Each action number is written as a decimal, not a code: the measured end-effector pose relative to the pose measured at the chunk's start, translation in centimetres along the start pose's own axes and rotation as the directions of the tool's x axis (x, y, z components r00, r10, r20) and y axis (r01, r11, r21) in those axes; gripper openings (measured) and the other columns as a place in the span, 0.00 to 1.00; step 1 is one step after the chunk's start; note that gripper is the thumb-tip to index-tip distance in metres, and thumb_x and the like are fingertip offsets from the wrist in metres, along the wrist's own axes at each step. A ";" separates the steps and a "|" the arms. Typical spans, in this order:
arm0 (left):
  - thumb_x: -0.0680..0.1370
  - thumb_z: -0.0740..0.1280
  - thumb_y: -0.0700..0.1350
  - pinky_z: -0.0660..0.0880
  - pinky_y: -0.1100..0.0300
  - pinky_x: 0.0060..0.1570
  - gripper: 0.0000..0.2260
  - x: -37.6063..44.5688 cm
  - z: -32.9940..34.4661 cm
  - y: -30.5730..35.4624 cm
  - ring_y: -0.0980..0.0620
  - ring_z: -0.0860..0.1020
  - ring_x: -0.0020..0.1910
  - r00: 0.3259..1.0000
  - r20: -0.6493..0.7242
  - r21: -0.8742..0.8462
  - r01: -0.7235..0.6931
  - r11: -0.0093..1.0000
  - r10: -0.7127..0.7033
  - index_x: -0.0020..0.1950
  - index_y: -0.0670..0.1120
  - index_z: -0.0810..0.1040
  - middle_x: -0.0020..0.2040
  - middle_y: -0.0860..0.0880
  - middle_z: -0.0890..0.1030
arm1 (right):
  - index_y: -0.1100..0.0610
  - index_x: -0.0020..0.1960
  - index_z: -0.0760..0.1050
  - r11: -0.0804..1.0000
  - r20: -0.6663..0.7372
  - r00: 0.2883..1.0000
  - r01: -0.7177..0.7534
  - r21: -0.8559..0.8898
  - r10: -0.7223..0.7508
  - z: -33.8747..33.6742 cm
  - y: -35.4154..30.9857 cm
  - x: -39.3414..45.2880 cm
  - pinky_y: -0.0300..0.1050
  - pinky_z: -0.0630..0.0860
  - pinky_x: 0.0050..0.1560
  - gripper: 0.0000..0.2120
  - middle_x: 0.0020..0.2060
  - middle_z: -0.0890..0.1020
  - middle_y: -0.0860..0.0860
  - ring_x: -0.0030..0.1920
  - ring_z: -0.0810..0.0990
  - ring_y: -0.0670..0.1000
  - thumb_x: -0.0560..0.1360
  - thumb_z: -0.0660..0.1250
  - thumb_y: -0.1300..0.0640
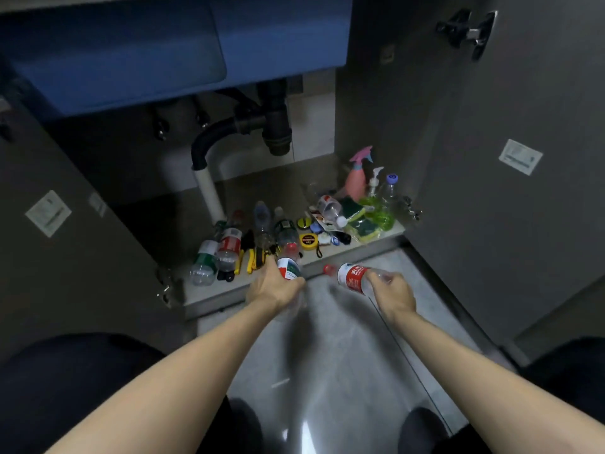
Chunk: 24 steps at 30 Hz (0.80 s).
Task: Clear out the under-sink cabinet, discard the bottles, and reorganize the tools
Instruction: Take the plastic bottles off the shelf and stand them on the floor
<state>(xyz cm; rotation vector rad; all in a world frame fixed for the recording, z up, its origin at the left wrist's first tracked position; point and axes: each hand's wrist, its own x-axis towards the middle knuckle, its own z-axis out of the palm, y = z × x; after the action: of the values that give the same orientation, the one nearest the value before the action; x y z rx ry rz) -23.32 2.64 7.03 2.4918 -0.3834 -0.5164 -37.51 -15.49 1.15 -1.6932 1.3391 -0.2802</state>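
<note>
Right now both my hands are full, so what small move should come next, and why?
Probably draw both hands back and drop these bottles in the trash: the left hand grips a green-labelled bottle, the right hand a red-labelled bottle, both already outside the cabinet.

Your left hand and right hand each grip a clear, thin plastic bottle: one with a glossy green-and-white label, one with a glossy red label. More clear plastic bottles lie on the matt, smooth cabinet shelf. The floor below you looks polished, reflecting light. The drain pipe is dark matt plastic; the door hinge is metal.
</note>
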 end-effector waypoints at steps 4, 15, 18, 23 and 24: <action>0.73 0.71 0.55 0.77 0.48 0.57 0.25 -1.9 4.1 -2.9 0.42 0.78 0.54 0.989 0.124 -0.115 0.093 0.989 -0.079 0.66 0.50 0.66 0.59 0.45 0.79 | 0.57 0.65 0.75 0.993 0.106 0.990 -0.085 -0.085 0.094 0.0 3.0 -0.9 0.49 0.78 0.57 0.27 0.56 0.82 0.58 0.55 0.82 0.61 0.74 0.66 0.39; 0.75 0.68 0.52 0.75 0.50 0.57 0.20 1.6 11.5 -10.7 0.40 0.78 0.57 0.961 0.153 -0.112 0.249 0.962 -0.231 0.64 0.49 0.70 0.60 0.44 0.78 | 0.55 0.63 0.72 0.994 0.051 0.996 -0.069 -0.084 0.074 5.6 5.7 1.9 0.50 0.76 0.57 0.23 0.56 0.80 0.55 0.52 0.78 0.56 0.73 0.72 0.47; 0.74 0.68 0.51 0.76 0.47 0.57 0.20 3.1 13.5 -11.4 0.40 0.78 0.56 0.964 0.152 -0.129 0.239 0.962 -0.219 0.64 0.49 0.69 0.60 0.44 0.76 | 0.55 0.68 0.68 0.978 0.079 0.991 -0.094 -0.185 0.110 7.7 7.3 2.3 0.52 0.75 0.59 0.29 0.60 0.79 0.55 0.57 0.79 0.59 0.73 0.72 0.45; 0.74 0.70 0.50 0.76 0.49 0.56 0.26 4.2 16.3 -12.8 0.40 0.77 0.57 0.940 0.194 -0.088 0.302 0.949 -0.281 0.67 0.45 0.66 0.61 0.43 0.74 | 0.54 0.72 0.62 0.887 0.261 0.954 -0.010 -0.462 0.147 10.3 10.3 1.6 0.55 0.77 0.61 0.36 0.61 0.76 0.53 0.59 0.79 0.58 0.72 0.74 0.43; 0.73 0.71 0.49 0.76 0.49 0.56 0.26 4.3 16.7 -13.1 0.40 0.77 0.57 0.934 0.207 -0.092 0.315 0.945 -0.292 0.67 0.45 0.66 0.60 0.43 0.74 | 0.54 0.71 0.62 0.873 0.289 0.943 -0.002 -0.487 0.164 10.6 10.6 1.5 0.56 0.77 0.61 0.35 0.61 0.76 0.53 0.59 0.79 0.57 0.72 0.74 0.43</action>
<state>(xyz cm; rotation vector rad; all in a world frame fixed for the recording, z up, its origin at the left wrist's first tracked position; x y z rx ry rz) -24.78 3.79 -14.52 2.3981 -0.0310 -0.8817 -36.75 -11.06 -13.27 -1.9728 1.2929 0.4074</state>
